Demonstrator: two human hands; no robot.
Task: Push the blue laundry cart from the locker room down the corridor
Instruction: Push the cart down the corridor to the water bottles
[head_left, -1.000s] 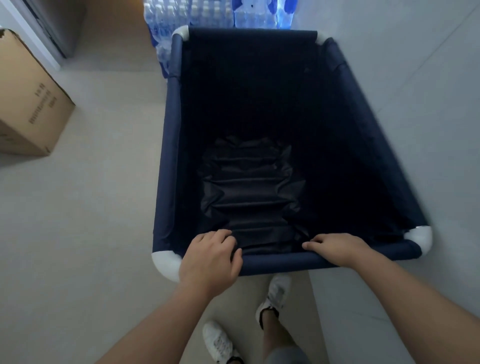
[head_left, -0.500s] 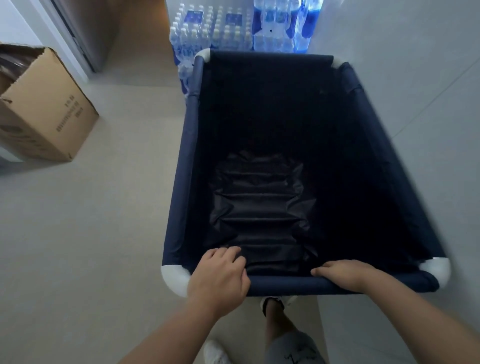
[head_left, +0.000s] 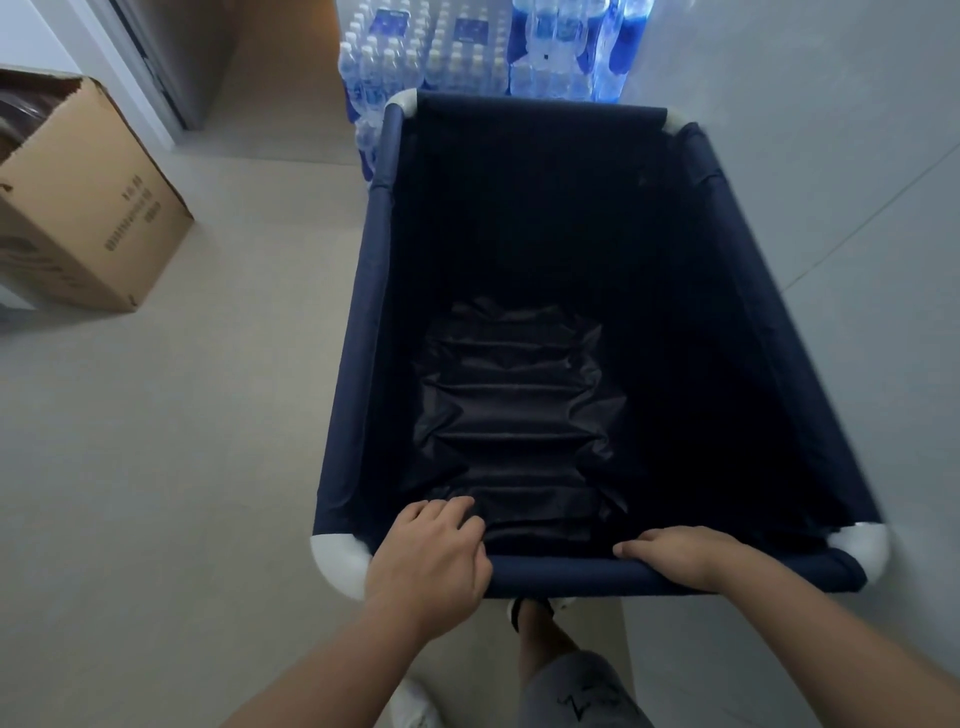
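Note:
The blue laundry cart (head_left: 358, 374) fills the middle of the head view, a dark navy fabric bin with white corner joints and nothing inside but its creased black bottom. My left hand (head_left: 428, 558) is closed over the near rail beside the left corner. My right hand (head_left: 680, 556) grips the same rail further right, fingers curled over the top. The cart's right side runs close along a grey wall (head_left: 831, 156).
Stacked packs of water bottles (head_left: 441, 62) stand directly beyond the cart's far edge. A cardboard box (head_left: 98, 208) sits on the floor at the left, beside a door frame (head_left: 140, 67). Bare beige floor (head_left: 182, 441) lies left of the cart.
The view has tilted up, so the cart, both hands and the box sit lower in frame. More of the bottle packs and the box shows. Both hands keep their grip.

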